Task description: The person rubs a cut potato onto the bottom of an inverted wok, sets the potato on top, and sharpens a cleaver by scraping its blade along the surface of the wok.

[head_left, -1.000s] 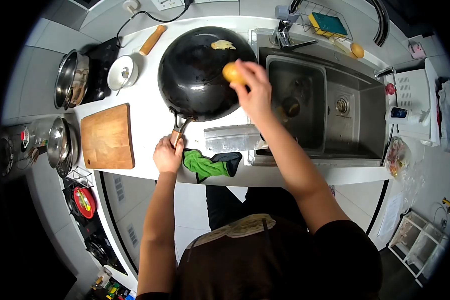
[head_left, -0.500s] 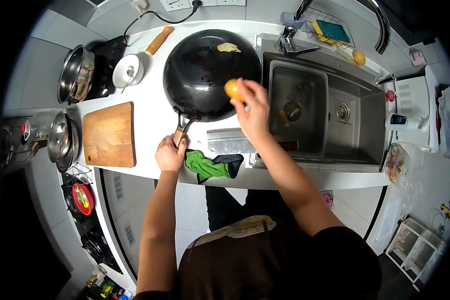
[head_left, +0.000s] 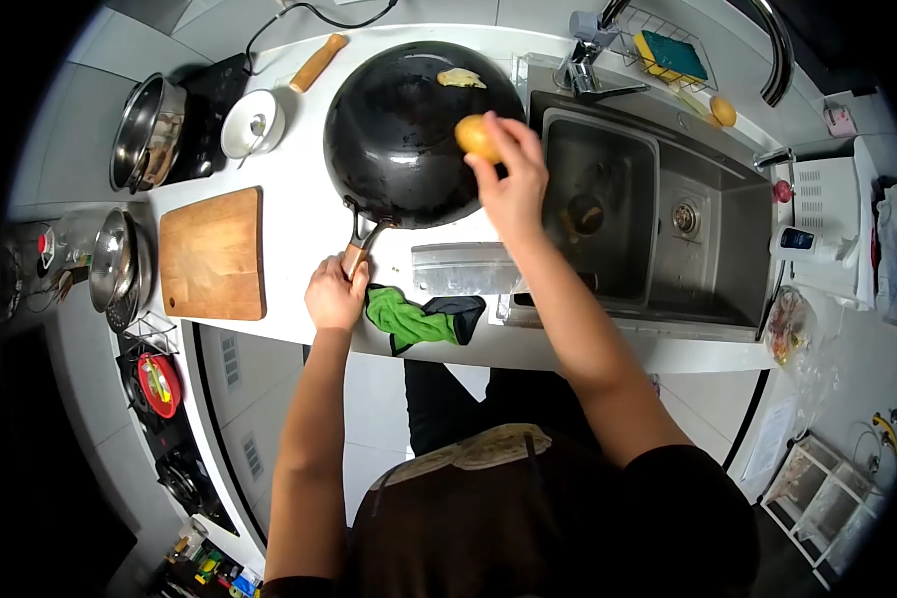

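Observation:
A large black wok (head_left: 409,149) lies on the counter, its wooden-gripped handle (head_left: 356,257) pointing toward me. My left hand (head_left: 333,297) is wrapped around that handle. Over the wok's right side, my right hand (head_left: 513,174) pinches a smooth, roundish yellow potato-like thing (head_left: 476,138) between thumb and fingers. Whether it touches the wok's surface I cannot tell. A pale, yellowish scrap (head_left: 460,78) rests on the far part of the wok. Below it lie a cleaver (head_left: 458,269), partly behind my right forearm, and a green and grey cloth (head_left: 419,319).
At right is a double sink (head_left: 658,214) with a dark bit near one drain. A sponge (head_left: 671,58) sits in a wire rack, a yellowish item (head_left: 723,111) beside it. On the left are a cutting board (head_left: 212,254), a white bowl (head_left: 252,128) and a steel pot (head_left: 148,135).
My right hand has moved slightly farther away and right over the wok, still pinching the yellow thing. My left hand keeps hold of the handle. The whole view has shifted slightly.

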The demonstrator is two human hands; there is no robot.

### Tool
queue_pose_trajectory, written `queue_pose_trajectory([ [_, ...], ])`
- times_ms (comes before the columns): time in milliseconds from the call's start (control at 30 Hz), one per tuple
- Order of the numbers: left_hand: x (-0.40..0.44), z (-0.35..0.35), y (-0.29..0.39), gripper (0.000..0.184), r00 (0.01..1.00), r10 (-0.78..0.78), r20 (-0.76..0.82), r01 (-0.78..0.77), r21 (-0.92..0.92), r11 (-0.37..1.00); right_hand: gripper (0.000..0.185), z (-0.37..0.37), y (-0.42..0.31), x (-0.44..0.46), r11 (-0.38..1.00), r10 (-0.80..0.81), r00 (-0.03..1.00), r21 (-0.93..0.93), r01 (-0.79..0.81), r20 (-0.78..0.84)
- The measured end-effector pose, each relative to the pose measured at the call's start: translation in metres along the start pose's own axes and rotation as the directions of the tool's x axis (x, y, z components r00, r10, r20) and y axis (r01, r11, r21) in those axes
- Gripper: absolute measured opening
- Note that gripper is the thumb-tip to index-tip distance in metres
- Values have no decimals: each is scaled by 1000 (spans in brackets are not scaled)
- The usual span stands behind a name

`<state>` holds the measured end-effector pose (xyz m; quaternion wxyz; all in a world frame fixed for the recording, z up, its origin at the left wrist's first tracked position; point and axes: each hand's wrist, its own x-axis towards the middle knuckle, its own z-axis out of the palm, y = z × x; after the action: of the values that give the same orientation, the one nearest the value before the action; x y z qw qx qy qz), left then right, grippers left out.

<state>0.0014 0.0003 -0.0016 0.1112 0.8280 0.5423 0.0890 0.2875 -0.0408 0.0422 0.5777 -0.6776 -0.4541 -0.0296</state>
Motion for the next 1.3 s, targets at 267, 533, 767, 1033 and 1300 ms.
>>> queue_pose_trajectory([
  [267, 2, -3, 2, 39, 1000, -13, 10, 13, -2, 1000, 55, -1, -10, -21, 998, -54, 996, -24, 56, 77],
  [533, 2, 2, -2, 38, 999, 17, -41, -17, -2, 1000, 58, -5, -9, -42, 1000, 18, 998, -7, -17, 66],
  [767, 4, 4, -4, 39, 998, 28, -64, -28, 5, 1000, 57, -11, 22, -31, 988, 153, 988, -33, -154, -35],
  [1033, 0, -2, 1, 40, 1000, -10, -14, 10, 4, 1000, 55, -8, 17, -9, 992, 123, 991, -24, -124, -46],
  [1300, 2, 1, 1, 38, 1000, 1, -30, 0, 14, 1000, 56, 3, -1, -4, 1000, -22, 999, -14, 22, 42],
])
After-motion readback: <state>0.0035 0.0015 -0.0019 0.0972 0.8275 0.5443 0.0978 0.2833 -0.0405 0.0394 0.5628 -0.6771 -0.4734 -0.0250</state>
